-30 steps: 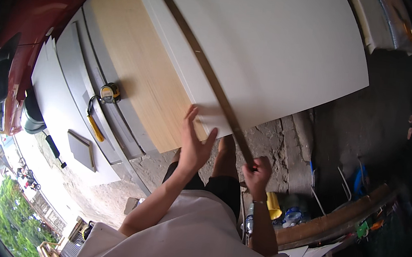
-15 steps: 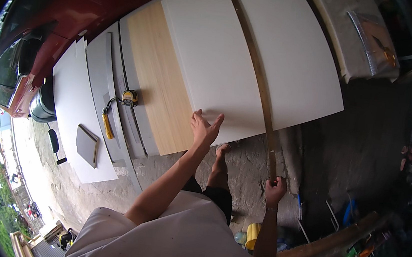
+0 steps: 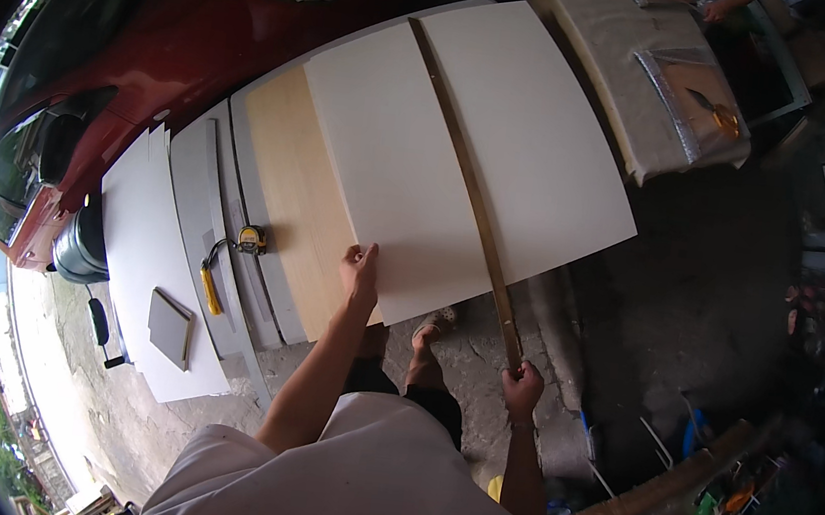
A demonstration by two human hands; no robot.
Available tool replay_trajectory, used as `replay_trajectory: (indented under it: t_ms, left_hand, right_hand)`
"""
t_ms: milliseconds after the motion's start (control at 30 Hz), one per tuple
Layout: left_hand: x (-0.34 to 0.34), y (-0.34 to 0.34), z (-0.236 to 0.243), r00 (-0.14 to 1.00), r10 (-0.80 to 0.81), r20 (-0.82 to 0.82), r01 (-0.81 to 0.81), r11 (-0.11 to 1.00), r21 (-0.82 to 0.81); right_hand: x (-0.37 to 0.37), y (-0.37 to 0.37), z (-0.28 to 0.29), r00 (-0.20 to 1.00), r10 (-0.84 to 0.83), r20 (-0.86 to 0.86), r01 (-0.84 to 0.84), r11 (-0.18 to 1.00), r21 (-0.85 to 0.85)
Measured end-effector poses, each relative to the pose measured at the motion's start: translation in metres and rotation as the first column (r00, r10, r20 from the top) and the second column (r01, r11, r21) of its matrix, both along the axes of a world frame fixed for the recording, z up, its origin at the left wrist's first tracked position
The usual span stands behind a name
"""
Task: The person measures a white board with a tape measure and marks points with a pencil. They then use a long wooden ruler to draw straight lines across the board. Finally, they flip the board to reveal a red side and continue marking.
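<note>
**Strip's shifted over, left hand's closed up**

So the brown strip [image 3: 472, 183] now lies roughly across the middle of the white sheet [image 3: 554, 152]; a second ago it sat way closer to the sheet's left edge. Its near end pokes out past the near edge, and the right hand [image 3: 521, 390] is pinching that end, same as before. The left hand [image 3: 359, 274] was spread wide half a second back. Now the fingers are drawn in at the sheet's left edge, by the near corner, next to the wood board [image 3: 302, 206]. Can't tell if it's actually gripping anything. The strip's far end shows now too, whereas earlier it ran out of view. Tape [image 3: 252, 239] and yellow tool [image 3: 212, 292] haven't budged, still left of the board.
</note>
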State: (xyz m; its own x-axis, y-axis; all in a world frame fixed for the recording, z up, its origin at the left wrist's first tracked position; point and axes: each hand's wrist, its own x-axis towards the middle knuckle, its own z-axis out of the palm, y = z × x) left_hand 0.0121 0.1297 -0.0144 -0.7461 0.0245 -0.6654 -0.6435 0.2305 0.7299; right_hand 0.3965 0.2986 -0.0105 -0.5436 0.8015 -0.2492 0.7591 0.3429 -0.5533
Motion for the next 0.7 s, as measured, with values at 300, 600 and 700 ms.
replay_trajectory:
  t_ms: [300,600,700]
  left_hand:
    - [0.025,-0.005,0.148,0.907,-0.095,-0.411,0.293,0.842,0.452]
    - [-0.207,-0.095,0.108,0.811,-0.468,-0.352,0.535,0.837,0.119]
    - [-0.334,-0.032,0.056,0.638,-0.682,-0.356,0.707,0.703,-0.079]
  right_hand:
    - [0.053,0.014,0.103,0.967,-0.174,-0.184,0.174,0.985,-0.018]
    - [0.022,0.040,0.177,0.974,-0.150,-0.169,0.204,0.905,0.372]
    - [-0.008,0.015,0.169,0.976,-0.215,-0.036,0.216,0.931,0.295]
